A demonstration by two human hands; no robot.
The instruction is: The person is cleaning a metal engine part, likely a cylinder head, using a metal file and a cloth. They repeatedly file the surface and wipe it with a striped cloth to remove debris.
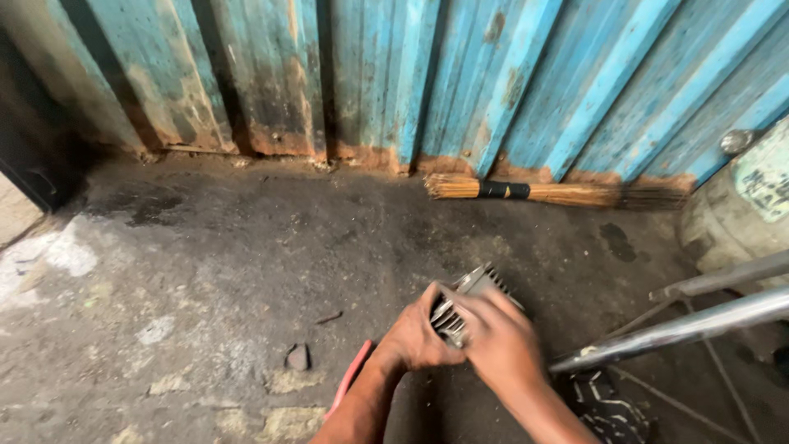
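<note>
A: Both hands grip it?
B: Yes. Left hand (pixel 417 335) and right hand (pixel 497 344) clamp fingers around the grey finned metal engine block (pixel 468 298), low over the stained concrete floor (pixel 246 271).
A: Risk?
B: Greasy fins could slip, dropping it.

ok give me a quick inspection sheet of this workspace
surface: stained, patchy concrete floor
job's things: finned metal part, gripped between both hands just above the floor
clutter: small stone; red strip under the left forearm
grips: left hand and right hand both closed on the finned metal part
cables: nothing seen
surroundings: rusted blue corrugated metal wall; stick broom lying at its base; chrome tubes at right; pale container at far right
</note>
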